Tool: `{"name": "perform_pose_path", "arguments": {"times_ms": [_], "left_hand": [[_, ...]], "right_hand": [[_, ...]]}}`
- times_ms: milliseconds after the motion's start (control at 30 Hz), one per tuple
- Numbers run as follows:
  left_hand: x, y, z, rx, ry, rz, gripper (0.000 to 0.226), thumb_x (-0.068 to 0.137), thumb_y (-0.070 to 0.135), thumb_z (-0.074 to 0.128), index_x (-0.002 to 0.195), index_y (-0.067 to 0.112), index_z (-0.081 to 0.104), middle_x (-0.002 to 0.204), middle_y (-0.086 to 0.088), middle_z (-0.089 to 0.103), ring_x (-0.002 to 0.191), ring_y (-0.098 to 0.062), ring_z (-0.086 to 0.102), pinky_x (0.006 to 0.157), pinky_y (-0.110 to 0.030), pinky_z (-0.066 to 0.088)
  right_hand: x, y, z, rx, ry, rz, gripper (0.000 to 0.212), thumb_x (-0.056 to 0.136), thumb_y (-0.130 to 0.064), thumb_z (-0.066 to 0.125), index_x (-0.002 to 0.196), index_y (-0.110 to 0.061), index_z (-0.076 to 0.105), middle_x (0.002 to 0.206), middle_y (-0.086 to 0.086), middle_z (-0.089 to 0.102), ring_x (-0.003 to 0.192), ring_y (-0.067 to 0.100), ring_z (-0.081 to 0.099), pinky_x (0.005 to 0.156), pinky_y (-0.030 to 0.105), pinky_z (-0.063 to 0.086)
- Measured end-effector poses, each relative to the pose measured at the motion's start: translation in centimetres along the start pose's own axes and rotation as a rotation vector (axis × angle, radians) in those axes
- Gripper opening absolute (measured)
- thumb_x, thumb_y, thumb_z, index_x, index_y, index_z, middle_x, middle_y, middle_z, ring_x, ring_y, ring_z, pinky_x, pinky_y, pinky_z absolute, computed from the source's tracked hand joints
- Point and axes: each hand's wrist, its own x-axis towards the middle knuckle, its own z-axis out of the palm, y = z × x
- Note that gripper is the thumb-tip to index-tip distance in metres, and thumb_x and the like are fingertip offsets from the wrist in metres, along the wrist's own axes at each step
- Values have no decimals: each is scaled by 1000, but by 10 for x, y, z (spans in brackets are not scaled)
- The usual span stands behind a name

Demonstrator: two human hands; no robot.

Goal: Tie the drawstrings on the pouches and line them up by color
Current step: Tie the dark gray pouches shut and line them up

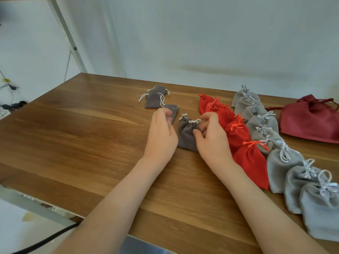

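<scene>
Several small taupe pouches with white drawstrings lie mid-table. Two of them overlap at the back. My left hand curls its fingers over the left edge of a third taupe pouch just behind it. My right hand pinches the cinched neck and white cord of the nearest taupe pouch, with the thumb on its cloth. Another taupe pouch peeks out behind that one. To the right run a row of red pouches and a row of light grey pouches, all with tied cords.
A larger dark red drawstring bag lies at the far right of the wooden table. A white wall stands behind, with a white metal frame leg at the left. A black cable hangs below the front edge.
</scene>
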Motion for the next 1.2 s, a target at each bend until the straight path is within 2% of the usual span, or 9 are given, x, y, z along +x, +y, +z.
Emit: {"name": "perform_pose_path", "arguments": {"times_ms": [100, 200, 300, 467, 700, 833, 933, 1067, 1200], "left_hand": [[1, -8, 5, 346, 0, -19, 40, 84, -7, 46, 121, 6, 54, 134, -13, 46, 125, -28, 43, 104, -37, 30], [1, -9, 7, 524, -200, -88, 50, 90, 4, 42, 138, 17, 42, 149, -5, 34, 142, -20, 22, 114, -42, 6], [2, -10, 8, 616, -198, -81, 51, 95, 12, 39, 144, 21, 33, 138, -3, 45, 131, -22, 35, 106, -38, 16], [-1, -10, 12, 701, -69, -85, 22, 95, 24, 50, 112, 15, 60, 114, -9, 50, 112, -30, 39, 88, -39, 21], [1, -9, 10, 526, 31, -150, 16, 98, 22, 47, 105, 10, 55, 115, -11, 49, 109, -30, 44, 88, -40, 33], [-1, -3, 6, 364, 267, 40, 7, 92, 13, 50, 92, 7, 54, 95, -11, 53, 89, -26, 48, 77, -37, 34], [-3, 3, 3, 250, 265, 259, 13, 90, 15, 45, 86, 8, 54, 92, -9, 54, 85, -16, 42, 75, -26, 24], [-8, 7, 0, 127, 108, 491, 7, 92, 14, 47, 89, 13, 53, 101, -1, 52, 94, -14, 47, 80, -19, 24], [-11, 10, -3, 60, -81, 599, 7, 89, 16, 55, 86, 16, 61, 106, 5, 55, 101, -10, 50, 89, -22, 29]], "right_hand": [[0, 2, 2, -70, 31, -31, 34, 83, -3, 62, 115, -8, 49, 103, 8, 55, 100, 25, 51, 89, 35, 42], [-3, 0, 2, -178, 85, -130, 34, 81, -8, 62, 115, -11, 57, 116, 7, 54, 107, 26, 44, 87, 34, 35], [-5, -7, 0, -239, 100, -279, 34, 79, -15, 60, 112, -20, 59, 112, -2, 53, 101, 16, 38, 76, 27, 22], [-8, -6, -3, -369, -42, -351, 24, 78, -31, 58, 100, -22, 58, 91, -12, 48, 90, 16, 44, 71, 28, 18], [-7, 0, 0, -443, -217, -270, 35, 90, -28, 56, 125, -26, 55, 120, -6, 54, 110, 21, 40, 84, 33, 28], [-4, 1, 5, -522, -254, -230, 44, 98, -33, 43, 141, -30, 40, 143, -13, 41, 123, 16, 32, 93, 31, 20], [-3, -5, 1, -293, -137, -202, 38, 100, -36, 36, 136, -28, 47, 138, -12, 47, 118, 14, 36, 86, 26, 20], [-1, -15, -9, 561, -64, 120, 32, 101, -32, 37, 128, -20, 49, 96, -2, 64, 82, 12, 59, 71, 28, 45], [0, -19, -11, 786, -74, 263, 28, 98, -19, 46, 126, -14, 49, 96, 2, 62, 82, 13, 59, 74, 34, 50]]}}
